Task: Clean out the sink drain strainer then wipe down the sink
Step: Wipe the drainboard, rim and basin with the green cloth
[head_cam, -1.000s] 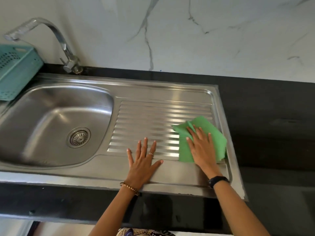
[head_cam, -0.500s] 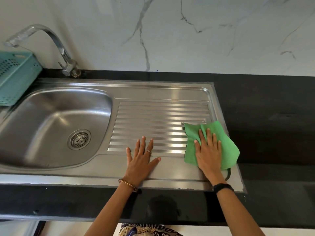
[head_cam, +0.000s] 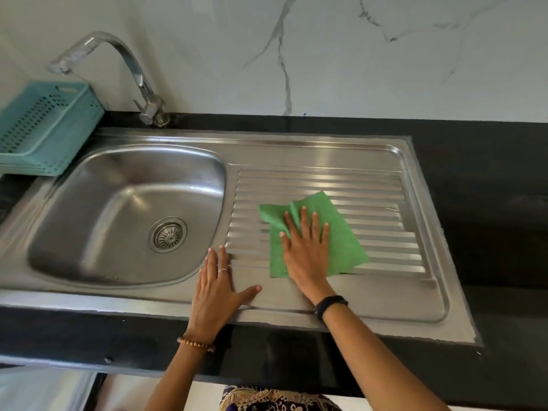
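A stainless steel sink [head_cam: 296, 149] has its bowl on the left and a ribbed drainboard [head_cam: 379, 203] on the right. The round drain strainer [head_cam: 167, 234] sits in the bowl's floor. A green cloth [head_cam: 341, 229] lies spread on the drainboard ribs. My right hand [head_cam: 307, 247] presses flat on the cloth, fingers spread, covering its lower left part. My left hand [head_cam: 218, 287] rests flat on the sink's front rim between bowl and drainboard, holding nothing.
A curved chrome tap [head_cam: 130, 72] stands behind the bowl. A teal perforated plastic basket [head_cam: 44, 129] sits at the far left on the black counter [head_cam: 489, 188]. A white marble wall rises behind. The counter's front edge runs just below my wrists.
My right hand has slid the green cloth leftward from the drainboard's right edge towards its middle. My left hand has stayed on the front rim. The view has shifted.
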Demonstrator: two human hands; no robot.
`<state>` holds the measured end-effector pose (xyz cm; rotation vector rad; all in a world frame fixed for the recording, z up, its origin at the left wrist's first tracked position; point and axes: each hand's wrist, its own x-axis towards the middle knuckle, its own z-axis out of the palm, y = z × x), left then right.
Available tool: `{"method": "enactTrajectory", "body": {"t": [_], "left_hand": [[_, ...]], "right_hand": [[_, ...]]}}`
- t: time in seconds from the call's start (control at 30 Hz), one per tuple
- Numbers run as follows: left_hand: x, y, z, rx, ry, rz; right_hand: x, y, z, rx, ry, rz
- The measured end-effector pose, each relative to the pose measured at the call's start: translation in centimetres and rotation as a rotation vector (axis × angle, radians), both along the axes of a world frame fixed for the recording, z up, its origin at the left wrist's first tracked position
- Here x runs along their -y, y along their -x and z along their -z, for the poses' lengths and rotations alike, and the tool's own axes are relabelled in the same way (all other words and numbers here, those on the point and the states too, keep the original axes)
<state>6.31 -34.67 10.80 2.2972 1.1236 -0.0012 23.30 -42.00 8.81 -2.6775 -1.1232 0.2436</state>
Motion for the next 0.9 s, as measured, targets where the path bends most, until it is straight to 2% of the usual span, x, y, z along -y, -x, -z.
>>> {"method": "enactTrajectory", "body": {"t": [0.23,0.43,0.67,0.9], "left_hand": [[-0.4,0.1,-0.1,0.146,0.039,-0.038],[-0.9,0.4,0.0,0.127,0.062,0.007],[1.1,-0.9,0.2,-0.031,-0.053,0.115],[5.5,-4.7,0.4,-0.083,-0.100,0.357]], "right_hand": [[-9.0,5.5,-0.2,0.005,0.027,-0.368],[-7.1,6.3,0.5,0.076,0.050,-0.588],[1.3,1.3,0.2,0.024,0.012,-0.372],[14.5,-8.0,-0.2,0.027,0.020,0.006]]}}
